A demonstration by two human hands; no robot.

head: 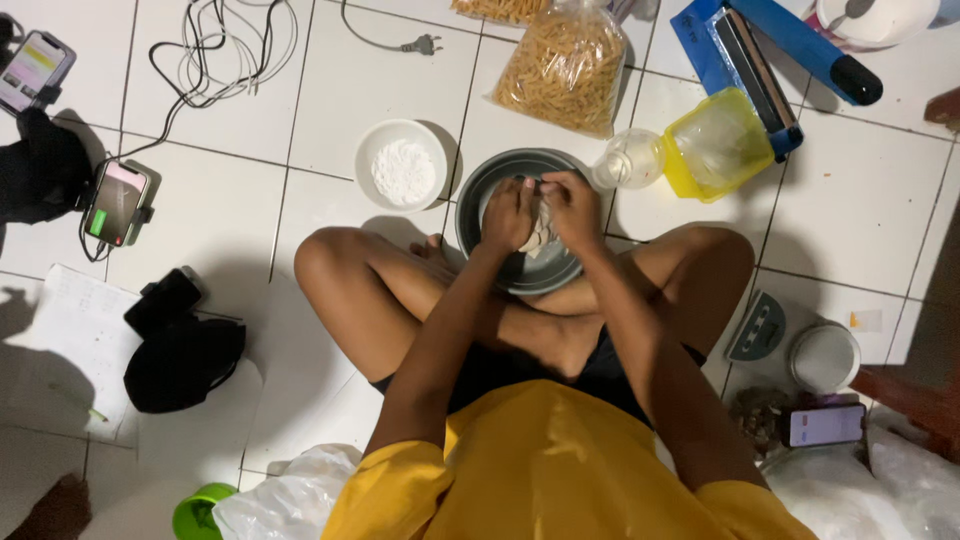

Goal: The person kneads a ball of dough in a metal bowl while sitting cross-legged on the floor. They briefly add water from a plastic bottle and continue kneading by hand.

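Head view, looking straight down on a person seated cross-legged on a white tiled floor (230, 215). Both hands meet inside a grey metal bowl (480, 195) resting against the crossed shins. The left hand (510, 213) and right hand (572, 207) are side by side, fingers curled around a pale, lumpy mass of dough (541, 238) lying at the bowl's centre; both appear to be gripping it, pinching and pressing.

Judgement: the step in hand is kneading or working the dough within the bowl. A further move would call for steady pressure from both hands while keeping the bowl from sliding off the legs.

Surroundings noted: a small white bowl of white powder (403, 167) just left of the grey bowl; a clear plastic bottle (630, 160) and a yellow-lidded container (715, 143) to its right; a bag of yellowish stick snacks (565, 68) beyond; a blue heat sealer (770, 50) at the upper right; a small scale (758, 328) by the knee.
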